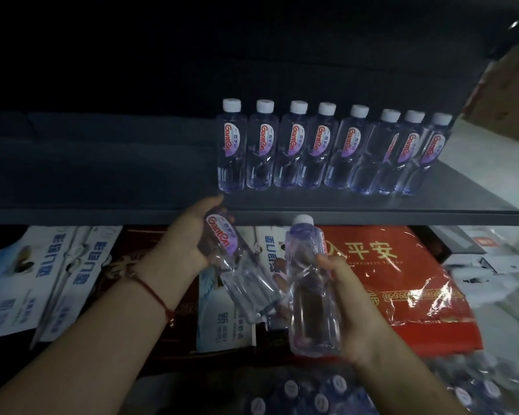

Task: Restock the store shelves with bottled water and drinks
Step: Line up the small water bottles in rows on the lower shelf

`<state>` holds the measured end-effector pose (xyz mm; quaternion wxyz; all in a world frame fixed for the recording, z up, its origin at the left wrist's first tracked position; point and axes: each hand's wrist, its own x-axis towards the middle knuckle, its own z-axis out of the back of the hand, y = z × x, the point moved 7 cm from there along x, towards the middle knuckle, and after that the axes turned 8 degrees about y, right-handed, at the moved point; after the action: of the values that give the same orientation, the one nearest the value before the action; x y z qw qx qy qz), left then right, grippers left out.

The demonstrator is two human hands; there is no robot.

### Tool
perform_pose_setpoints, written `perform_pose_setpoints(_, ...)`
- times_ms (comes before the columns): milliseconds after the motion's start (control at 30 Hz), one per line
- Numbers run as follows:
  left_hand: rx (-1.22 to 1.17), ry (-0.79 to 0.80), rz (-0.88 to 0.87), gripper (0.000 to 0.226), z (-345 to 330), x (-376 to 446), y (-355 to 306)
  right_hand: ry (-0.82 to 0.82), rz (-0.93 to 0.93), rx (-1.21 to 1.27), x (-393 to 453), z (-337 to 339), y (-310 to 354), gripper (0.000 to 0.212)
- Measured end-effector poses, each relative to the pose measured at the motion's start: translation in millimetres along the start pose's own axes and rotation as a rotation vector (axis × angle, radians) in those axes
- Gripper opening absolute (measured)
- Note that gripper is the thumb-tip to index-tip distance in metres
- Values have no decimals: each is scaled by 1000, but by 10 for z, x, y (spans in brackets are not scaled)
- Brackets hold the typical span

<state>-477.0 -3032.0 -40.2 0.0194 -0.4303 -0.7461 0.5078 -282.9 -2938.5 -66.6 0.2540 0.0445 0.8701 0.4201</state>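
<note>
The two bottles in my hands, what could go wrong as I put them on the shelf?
The left hand holds its bottle tilted, top end hidden in the palm, so it may slip. Setting it beside the row of bottles could knock the leftmost one and topple its neighbours. The right hand's upright bottle could clip the shelf edge going up.

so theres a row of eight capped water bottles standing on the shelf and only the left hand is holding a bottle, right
Not quite. The head view shows both hands holding bottles: the left hand grips one tilted bottle, and the right hand grips another. The row of eight capped bottles on the shelf is correct.
</note>
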Motion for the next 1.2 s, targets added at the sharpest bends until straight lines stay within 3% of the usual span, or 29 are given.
perform_pose_setpoints(100,-116,2,10,39,41,-52,8,23,-77,137,-22,-34,-146,81)
perform_pose_setpoints(233,-62,-34,-35,41,-76,-211,104,126,-85,232,-55,-157,-240,54)
perform_pose_setpoints(333,79,14,-88,35,-173,-283,210,137,-93,226,-74,-199,-270,45)
perform_pose_setpoints(433,459,91,-54,67,-188,-315,445,71,-82,210,-44,-99,-260,52)
perform_pose_setpoints(500,547,98,-75,72,-185,-392,508,64,-77,158,-45,-84,-223,65)
perform_pose_setpoints(633,581,70,-242,62,-191,-487,384,106,-96,-41,-88,-157,-153,60)
perform_pose_setpoints(767,599,42,-290,21,-133,-536,259,102,-114,-230,-84,-245,-218,58)
perform_pose_setpoints(867,551,1,-323,14,3,-589,116,17,27,-288,1,-292,-160,51)
perform_pose_setpoints(1033,419,-163,-402,34,441,-669,-192,-90,306,-429,220,-559,242,33)
perform_pose_setpoints(1200,404,-276,-492,33,858,-776,-427,-95,517,-738,568,-1202,784,39)
